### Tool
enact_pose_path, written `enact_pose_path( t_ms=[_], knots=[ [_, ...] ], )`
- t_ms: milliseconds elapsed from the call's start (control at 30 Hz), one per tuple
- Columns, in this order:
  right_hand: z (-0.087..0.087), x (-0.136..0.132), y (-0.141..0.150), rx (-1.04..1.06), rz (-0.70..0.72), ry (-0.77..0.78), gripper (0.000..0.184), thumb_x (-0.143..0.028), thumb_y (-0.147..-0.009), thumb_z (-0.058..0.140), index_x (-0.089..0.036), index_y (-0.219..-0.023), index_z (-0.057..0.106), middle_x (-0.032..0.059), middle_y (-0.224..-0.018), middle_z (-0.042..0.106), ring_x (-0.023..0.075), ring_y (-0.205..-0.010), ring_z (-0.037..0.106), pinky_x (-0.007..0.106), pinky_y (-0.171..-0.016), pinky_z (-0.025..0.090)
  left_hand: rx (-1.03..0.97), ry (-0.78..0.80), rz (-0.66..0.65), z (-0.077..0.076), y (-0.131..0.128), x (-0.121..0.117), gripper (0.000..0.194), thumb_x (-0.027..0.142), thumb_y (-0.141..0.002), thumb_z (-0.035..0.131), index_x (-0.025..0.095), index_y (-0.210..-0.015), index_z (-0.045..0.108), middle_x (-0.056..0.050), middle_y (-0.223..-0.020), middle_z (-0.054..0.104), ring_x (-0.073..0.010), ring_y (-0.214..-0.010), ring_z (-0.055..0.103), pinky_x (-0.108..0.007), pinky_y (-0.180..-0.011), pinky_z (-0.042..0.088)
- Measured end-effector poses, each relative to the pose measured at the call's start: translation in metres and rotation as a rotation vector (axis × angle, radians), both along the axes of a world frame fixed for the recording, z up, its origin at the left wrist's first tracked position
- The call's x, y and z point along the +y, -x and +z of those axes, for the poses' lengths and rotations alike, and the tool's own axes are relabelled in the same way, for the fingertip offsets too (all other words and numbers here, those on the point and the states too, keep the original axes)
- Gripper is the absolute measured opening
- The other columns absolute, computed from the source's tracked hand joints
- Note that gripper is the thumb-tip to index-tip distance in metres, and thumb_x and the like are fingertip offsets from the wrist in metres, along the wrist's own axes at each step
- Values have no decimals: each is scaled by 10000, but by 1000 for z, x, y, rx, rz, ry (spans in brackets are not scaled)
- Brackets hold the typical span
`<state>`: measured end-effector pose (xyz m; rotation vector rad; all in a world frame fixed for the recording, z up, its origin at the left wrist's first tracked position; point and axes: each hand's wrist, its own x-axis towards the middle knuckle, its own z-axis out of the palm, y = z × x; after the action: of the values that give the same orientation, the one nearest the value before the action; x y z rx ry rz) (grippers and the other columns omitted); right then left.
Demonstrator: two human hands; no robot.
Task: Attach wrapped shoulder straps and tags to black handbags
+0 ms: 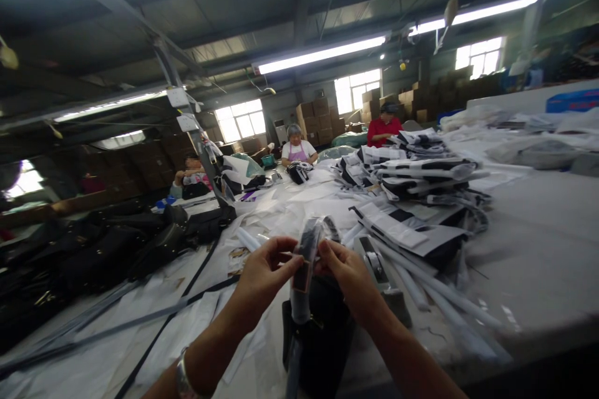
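Observation:
A black bag stands on the table in front of me, its upright handle wrapped in clear or whitish plastic film. My left hand pinches the left side of the wrapped handle between thumb and fingers, by a dark strip with a thin coppery edge. On the other side, my right hand closes its thumb and fingers on the same handle. A metallic bracelet is on my left wrist. Just right of the bag sits a grey device that looks like a tape dispenser, partly behind my right hand.
Piles of paper-wrapped black bags stand to the right, with white tubes below. Dark bags are heaped at left beside a slanted post. Across the table sit several people, one in a purple apron.

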<state>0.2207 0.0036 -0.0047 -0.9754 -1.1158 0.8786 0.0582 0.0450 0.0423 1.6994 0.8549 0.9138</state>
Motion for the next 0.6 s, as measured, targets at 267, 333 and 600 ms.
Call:
enact_pose_path(
  t_ms=[267,333,600],
  knots=[
    [8,-9,8,192,102,-14,334,-427,-815,725,-194,-1054,736,76,-999,745,282,-975,678,383,-875,514,-31,-27,16,1,-5,-8,343,389,-760,767,181,-1014,669,-89,-1068,707,-272,-1084,630,-330,-872,502],
    [10,-11,10,211,105,0,351,-419,-800,734,-201,-1075,744,83,-1079,728,302,-1068,646,392,-902,508,-65,53,-35,0,-6,-7,388,414,-768,760,179,-1056,647,-95,-1082,719,-272,-1080,643,-342,-897,495],
    [9,-9,23,236,22,-6,248,-396,-766,748,-204,-917,793,61,-1165,666,278,-1136,596,344,-925,511,-205,220,-29,-9,-1,-10,468,408,-723,802,156,-1093,667,-91,-1000,760,-257,-978,691,-331,-883,498]
  ],
)
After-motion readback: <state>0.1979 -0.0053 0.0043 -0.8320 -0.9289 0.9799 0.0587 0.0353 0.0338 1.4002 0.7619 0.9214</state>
